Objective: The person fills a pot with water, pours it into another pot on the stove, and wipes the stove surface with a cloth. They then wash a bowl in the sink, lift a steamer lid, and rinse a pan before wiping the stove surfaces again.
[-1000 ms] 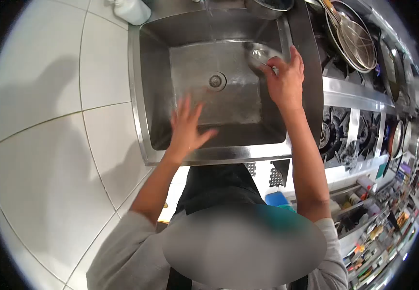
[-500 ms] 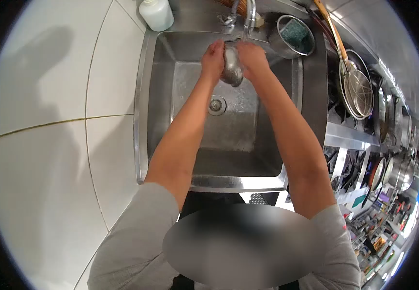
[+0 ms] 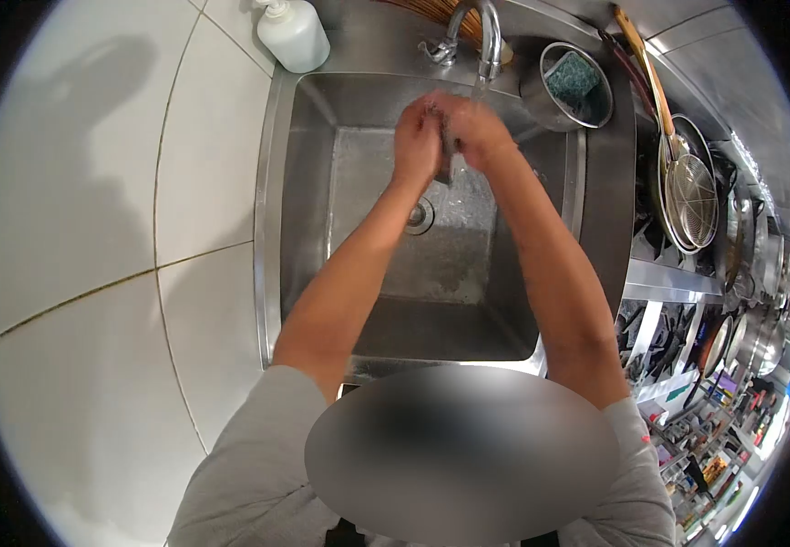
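In the upper part of the steel sink (image 3: 395, 328), both my hands are around a small metal bowl (image 3: 446, 170), now turned nearly edge-on. My left hand (image 3: 419, 146) grips its left side with closed fingers. Against its other side is my right hand (image 3: 479, 133), fingers curled in and smeared by motion. Most of the bowl is hidden by the hands. Just above them arches the chrome tap (image 3: 490, 56), with water running from its spout onto the right hand and into the sink. The drain (image 3: 422, 216) lies below the hands.
A white pump bottle (image 3: 294, 38) stands behind the sink's left corner. At the back right, a metal pot (image 3: 552, 108) holds a green scouring pad (image 3: 573, 78). Strainers (image 3: 692, 201) with long handles lie farther right. A tiled surface (image 3: 67, 273) borders the left side.
The bowl has turned from showing its rounded face to nearly edge-on. Both hands have come closer together and cover more of it. The view has shifted slightly.
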Available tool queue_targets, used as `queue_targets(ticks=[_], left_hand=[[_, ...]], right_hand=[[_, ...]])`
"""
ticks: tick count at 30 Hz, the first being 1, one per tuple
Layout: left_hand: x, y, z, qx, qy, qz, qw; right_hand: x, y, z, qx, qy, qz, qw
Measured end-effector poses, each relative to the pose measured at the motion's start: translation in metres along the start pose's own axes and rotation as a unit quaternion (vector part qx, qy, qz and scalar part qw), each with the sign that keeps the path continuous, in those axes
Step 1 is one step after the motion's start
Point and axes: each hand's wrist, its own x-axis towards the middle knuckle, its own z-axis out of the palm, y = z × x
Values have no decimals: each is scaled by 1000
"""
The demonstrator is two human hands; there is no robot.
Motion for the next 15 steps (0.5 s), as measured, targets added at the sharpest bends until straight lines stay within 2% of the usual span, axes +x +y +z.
queue_targets(ticks=[1, 2, 4, 5, 8, 11, 12, 13, 15], left_hand=[[-4, 8, -3, 126, -12, 85, 988], [1, 18, -8, 174, -25, 50, 983], [13, 23, -18, 264, -57, -19, 963], [26, 14, -20, 260, -25, 13, 965], [37, 28, -14, 158, -55, -120, 979], [38, 58, -2, 115, 14, -154, 981], [46, 52, -2, 53, 52, -108, 991], [61, 42, -7, 90, 45, -47, 994], [75, 45, -8, 58, -12, -25, 998]], right_hand=[[12, 5, -9, 95, -6, -9, 995], [22, 10, -20, 190, -10, -21, 982], [17, 12, -22, 272, -66, 39, 959], [14, 13, -21, 312, -94, 67, 943], [-29, -2, 5, 213, -33, 49, 975], [-28, 13, 4, 253, 22, 26, 967], [-30, 22, 1, 303, 7, 25, 953], [-33, 32, -3, 352, -8, 21, 936], [-44, 50, -9, 420, -12, 41, 906]])
